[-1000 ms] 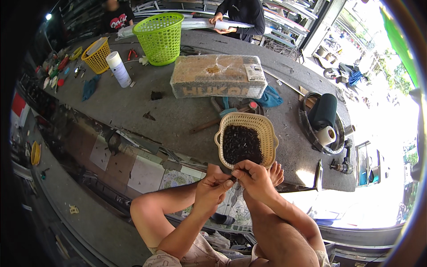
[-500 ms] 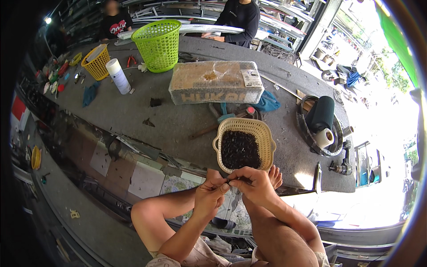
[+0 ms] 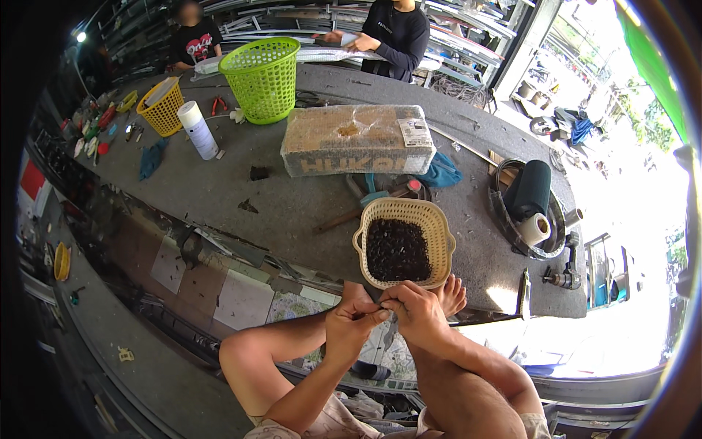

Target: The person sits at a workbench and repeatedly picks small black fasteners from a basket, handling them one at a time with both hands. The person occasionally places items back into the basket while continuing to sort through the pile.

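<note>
My left hand (image 3: pixel 349 322) and my right hand (image 3: pixel 420 314) meet over my lap, just on the near side of a beige plastic basket (image 3: pixel 442 245). Thumb and fingers of each are pinched together, and the fingertips nearly touch. Whatever sits between them is dark and too small to name. Many small black pieces (image 3: pixel 397 249) cover the bottom of the basket, which stands by the near edge of the grey worktable (image 3: pixel 292 212). My bare foot (image 3: pixel 452 294) rests against the basket's near right corner.
Behind the basket lie a hammer (image 3: pixel 344 219) and a bubble-wrapped cardboard box (image 3: pixel 358 143). Further left stand a green basket (image 3: pixel 259 84), a spray can (image 3: pixel 197 130) and a yellow basket (image 3: pixel 162 110). A coil (image 3: pixel 504 234) and a drill (image 3: pixel 563 278) lie right. Two people are across the table.
My pinched hands have shifted slightly down and right, fingertips still together. Across the table, the person in black long sleeves has raised both hands, with something pale in them.
</note>
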